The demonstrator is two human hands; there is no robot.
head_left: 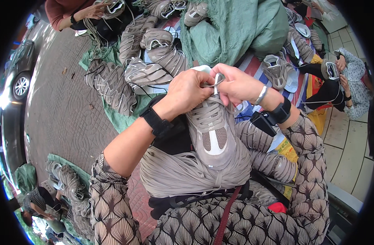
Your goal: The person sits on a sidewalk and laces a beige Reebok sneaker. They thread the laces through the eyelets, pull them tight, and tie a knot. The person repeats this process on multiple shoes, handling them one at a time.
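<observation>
L+R fingers (pixel 202 76) w/ shoelace (pixel 215 85)

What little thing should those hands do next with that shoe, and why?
Probably the right hand should gently draw the lace snug while the left hand steadies its side. Both hands pinch it close together at the ankle end of the grey sneaker, where it bends between them, and rows of lacing cross the shoe below. Fingers hide exactly where it passes.
</observation>
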